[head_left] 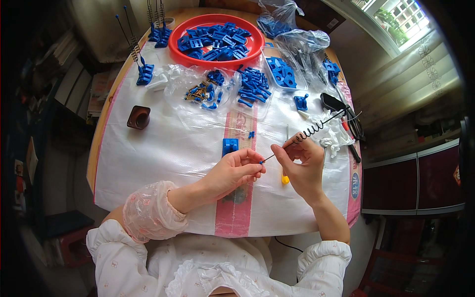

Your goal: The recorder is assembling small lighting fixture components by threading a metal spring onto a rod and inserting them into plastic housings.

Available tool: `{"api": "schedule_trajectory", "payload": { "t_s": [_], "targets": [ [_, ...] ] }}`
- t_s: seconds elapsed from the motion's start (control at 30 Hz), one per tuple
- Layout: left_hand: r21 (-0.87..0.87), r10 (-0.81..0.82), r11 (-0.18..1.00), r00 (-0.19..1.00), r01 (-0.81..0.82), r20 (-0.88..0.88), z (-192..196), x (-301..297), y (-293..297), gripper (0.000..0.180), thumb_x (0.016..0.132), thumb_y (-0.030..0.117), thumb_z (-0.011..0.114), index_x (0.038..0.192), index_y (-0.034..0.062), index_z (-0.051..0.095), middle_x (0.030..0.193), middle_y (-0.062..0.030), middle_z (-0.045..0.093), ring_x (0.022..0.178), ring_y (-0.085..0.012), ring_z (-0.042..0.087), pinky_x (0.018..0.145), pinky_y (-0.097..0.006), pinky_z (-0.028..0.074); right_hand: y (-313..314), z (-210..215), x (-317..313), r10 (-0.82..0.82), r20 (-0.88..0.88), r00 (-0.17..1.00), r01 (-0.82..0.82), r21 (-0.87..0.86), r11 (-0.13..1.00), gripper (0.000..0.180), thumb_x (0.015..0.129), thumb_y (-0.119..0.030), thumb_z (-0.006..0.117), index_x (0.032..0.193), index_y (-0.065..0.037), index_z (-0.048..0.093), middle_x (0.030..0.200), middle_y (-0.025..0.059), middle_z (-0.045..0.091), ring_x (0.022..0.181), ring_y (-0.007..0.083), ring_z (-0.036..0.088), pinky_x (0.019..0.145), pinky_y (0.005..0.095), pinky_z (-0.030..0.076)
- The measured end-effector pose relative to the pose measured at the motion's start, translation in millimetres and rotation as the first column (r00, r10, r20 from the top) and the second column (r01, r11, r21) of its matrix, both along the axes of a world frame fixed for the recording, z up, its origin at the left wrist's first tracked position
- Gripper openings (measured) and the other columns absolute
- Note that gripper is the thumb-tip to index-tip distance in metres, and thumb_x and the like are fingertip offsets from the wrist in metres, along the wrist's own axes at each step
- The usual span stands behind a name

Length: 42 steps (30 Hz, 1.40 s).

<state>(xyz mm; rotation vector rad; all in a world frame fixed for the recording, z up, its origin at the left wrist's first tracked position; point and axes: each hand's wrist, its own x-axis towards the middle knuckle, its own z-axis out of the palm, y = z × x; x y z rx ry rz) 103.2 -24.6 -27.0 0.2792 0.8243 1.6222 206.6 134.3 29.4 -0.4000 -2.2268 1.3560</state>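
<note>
spring (311, 129) slants above the desk (93, 166), long axis running lower left to upper right; right hand (304, 163) pinches its straight shaft; left hand (233, 173) pinches a blue bit (261, 162) at the lower end

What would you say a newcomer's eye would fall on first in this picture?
Probably the big red tray heaped with blue parts, at the picture's top, just left of centre. Next, right of centre, comes the dark coiled wire, slanting up from the right hand, its lower end reaching the left hand.
</note>
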Motion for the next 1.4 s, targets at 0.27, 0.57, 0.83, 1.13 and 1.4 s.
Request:
{"api": "schedule_trajectory", "payload": {
  "t_s": [0.27,0.57,0.83,1.13,1.4],
  "targets": [
    [-0.005,-0.040,0.999,0.999,0.040,-0.022,1,0,-1,0.030,0.095,0.010,0.062,0.121,0.0041,0.048,0.099,-0.0067,0.061,0.089,-0.0100,0.057,0.079,-0.022,0.049,2,3,-2,0.006,-0.009,1.000,-0.007,-0.105,0.994,0.016,0.085,-0.002,0.072,0.076,0.000,0.059,0.063,0.0014,0.062,0.049,0.0046,0.057,0.043,0.0186,0.041],
    [-0.003,-0.097,0.995,0.995,0.097,-0.023,4,-3,-1,0.025,0.095,0.010,0.062,0.117,0.0045,0.051,0.098,-0.0050,0.059,0.088,-0.0086,0.057,0.079,-0.021,0.049,8,-4,-5,-0.023,-0.112,0.993,0.014,-0.081,0.997,0.016,0.085,-0.001,0.072,0.080,-0.001,0.058,0.062,0.0012,0.061,0.050,0.0053,0.057,0.044,0.0190,0.041],
    [0.002,-0.120,0.993,0.992,0.121,-0.038,5,-3,-1,0.020,0.095,0.010,0.061,0.113,0.0053,0.054,0.098,-0.0040,0.059,0.089,-0.0082,0.056,0.080,-0.021,0.048,7,-11,-7,-0.023,-0.151,0.988,0.042,0.127,0.991,0.017,0.084,-0.001,0.073,0.076,-0.002,0.058,0.060,0.0008,0.061,0.052,0.0042,0.058,0.047,0.0187,0.040],
    [-0.026,-0.125,0.992,0.992,0.125,-0.031,7,-4,0,0.018,0.095,0.008,0.061,0.112,0.0052,0.055,0.099,-0.0042,0.059,0.088,-0.0081,0.056,0.079,-0.021,0.048,21,-13,-14,-0.093,-0.145,0.985,0.110,0.117,0.987,0.020,0.085,-0.004,0.073,0.071,-0.002,0.059,0.059,0.0005,0.062,0.051,0.0034,0.057,0.047,0.0194,0.039],
    [-0.036,-0.135,0.990,0.991,0.134,-0.021,8,-2,1,0.018,0.095,0.008,0.059,0.112,0.0050,0.055,0.099,-0.0043,0.058,0.086,-0.0080,0.055,0.078,-0.021,0.047,29,-10,-12,-0.110,-0.115,0.987,0.135,0.240,0.961,0.023,0.087,-0.010,0.072,0.071,-0.003,0.057,0.054,0.0007,0.058,0.047,0.0047,0.052,0.044,0.0220,0.037]
  ]
}}
